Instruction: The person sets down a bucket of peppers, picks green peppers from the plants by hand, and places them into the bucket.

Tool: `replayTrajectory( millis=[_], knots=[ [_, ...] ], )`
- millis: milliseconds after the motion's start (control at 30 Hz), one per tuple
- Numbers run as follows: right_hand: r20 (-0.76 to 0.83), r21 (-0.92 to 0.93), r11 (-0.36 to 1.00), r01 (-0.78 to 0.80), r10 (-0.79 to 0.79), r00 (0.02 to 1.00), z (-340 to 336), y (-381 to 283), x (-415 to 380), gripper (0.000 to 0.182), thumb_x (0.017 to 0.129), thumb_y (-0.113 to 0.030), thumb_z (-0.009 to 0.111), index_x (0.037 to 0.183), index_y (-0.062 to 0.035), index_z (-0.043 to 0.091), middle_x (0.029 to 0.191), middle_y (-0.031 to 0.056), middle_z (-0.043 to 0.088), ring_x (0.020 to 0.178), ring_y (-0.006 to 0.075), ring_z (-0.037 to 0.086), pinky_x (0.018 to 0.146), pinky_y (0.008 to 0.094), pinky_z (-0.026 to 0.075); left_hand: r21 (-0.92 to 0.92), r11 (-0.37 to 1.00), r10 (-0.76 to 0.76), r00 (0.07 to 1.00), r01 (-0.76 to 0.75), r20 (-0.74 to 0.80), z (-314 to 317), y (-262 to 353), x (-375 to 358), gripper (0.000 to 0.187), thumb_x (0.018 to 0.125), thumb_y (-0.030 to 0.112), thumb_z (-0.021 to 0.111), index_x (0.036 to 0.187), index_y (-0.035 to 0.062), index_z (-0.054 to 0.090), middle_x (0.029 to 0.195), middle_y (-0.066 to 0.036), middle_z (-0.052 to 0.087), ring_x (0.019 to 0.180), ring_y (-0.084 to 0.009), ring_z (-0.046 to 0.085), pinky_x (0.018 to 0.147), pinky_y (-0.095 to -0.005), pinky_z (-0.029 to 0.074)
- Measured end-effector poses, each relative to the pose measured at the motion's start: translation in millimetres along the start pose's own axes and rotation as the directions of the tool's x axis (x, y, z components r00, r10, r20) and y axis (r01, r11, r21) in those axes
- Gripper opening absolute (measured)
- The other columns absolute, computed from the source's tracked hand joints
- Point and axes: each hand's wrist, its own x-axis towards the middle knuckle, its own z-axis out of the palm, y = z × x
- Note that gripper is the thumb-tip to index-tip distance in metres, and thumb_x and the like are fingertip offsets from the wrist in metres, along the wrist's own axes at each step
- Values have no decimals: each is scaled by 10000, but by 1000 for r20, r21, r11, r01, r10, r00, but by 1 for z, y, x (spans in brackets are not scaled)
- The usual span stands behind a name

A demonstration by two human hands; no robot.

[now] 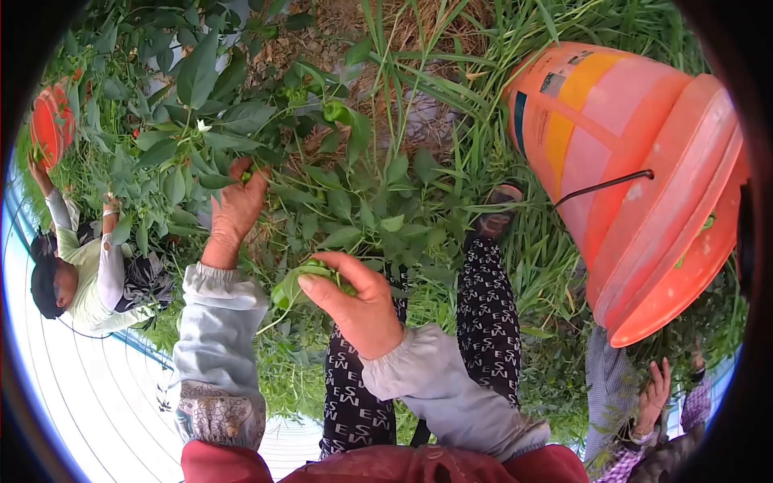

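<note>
My left hand (239,205) reaches into a leafy pepper plant (241,117), its fingers closed around a small green pepper (247,175) that is mostly hidden. Lower and to the right, my right hand (360,304) is curled with thumb and fingers around green peppers (345,286). A green leaf (290,288) and a thin stem stick out of that grip on the left. Another green pepper (335,111) hangs on the plant above, and a white flower (203,126) shows among the leaves.
A large orange bucket (596,121) lies tilted in tall grass on the right, with bits of green inside its rim. At the left another person (88,282) works near a red-orange bucket (53,125). A further person's hand (654,396) shows at the lower right.
</note>
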Motion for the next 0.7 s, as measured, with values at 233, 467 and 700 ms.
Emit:
replayTrajectory(
  millis=[233,467,700],
  knots=[
    [-23,22,1000,0,0,1000,-1,-9,4,252,795,-102,669,1002,14,585,850,32,635,766,67,557,673,222,466,-386,908,-45,955,162,294,-15,49,-35,220,792,97,491,956,-32,563,782,-78,609,694,-139,611,619,-249,479],
    [-44,142,989,-35,41,998,0,-11,0,232,800,-82,661,1002,7,588,857,17,628,762,62,555,672,219,469,-665,738,179,983,-116,28,-44,112,4,237,815,106,543,1029,8,516,956,-74,571,797,-146,565,673,-274,475],
    [5,141,986,-91,92,996,-2,-9,-1,255,806,-67,654,1037,5,576,886,16,631,789,58,554,693,213,473,133,979,173,977,-156,-122,-13,89,127,529,754,307,624,1059,-110,511,914,-193,623,807,-225,632,714,-349,501]
  ],
)
